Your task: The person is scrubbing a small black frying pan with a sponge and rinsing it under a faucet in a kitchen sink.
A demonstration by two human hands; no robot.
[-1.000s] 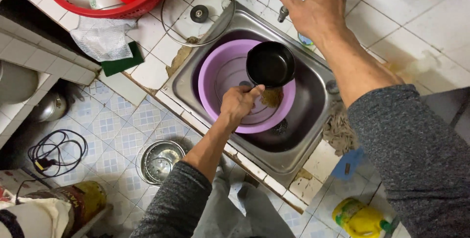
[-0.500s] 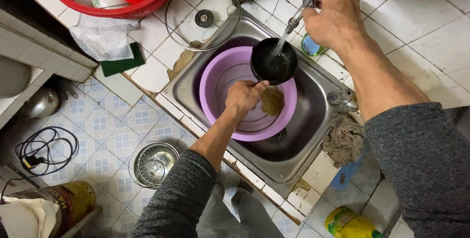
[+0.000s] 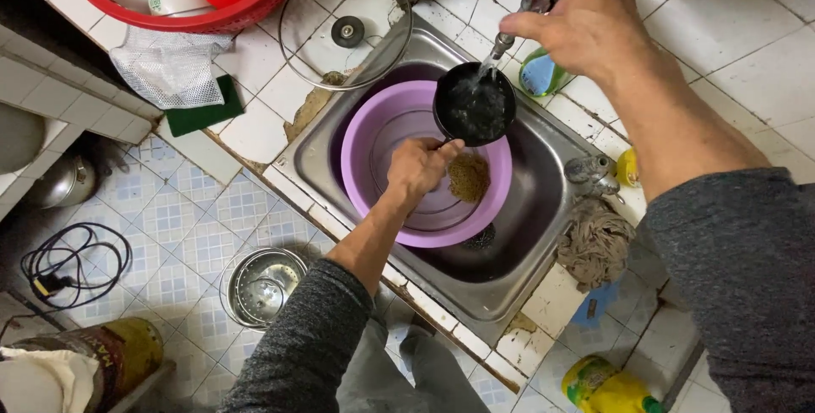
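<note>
— How many pans are in the sink?
— One small black pan, held over the single purple basin that sits inside the sink. The left hand has its grip closed tight round the pan's handle.
— And the right hand?
— Its grip is wrapped round the one tap, and water is running into the pan.
— Anything in the basin?
— One brown scouring pad, lying on the bottom just beside the left hand.
— What's on the bench?
— One glass lid left of the sink, one green sponge with one white mesh cloth above it, and one red basket holding white dishes and a red bowl. One worn rag lies at the sink's right edge.
— On the floor?
— One steel pot, near the left sleeve, and one black cable.
</note>
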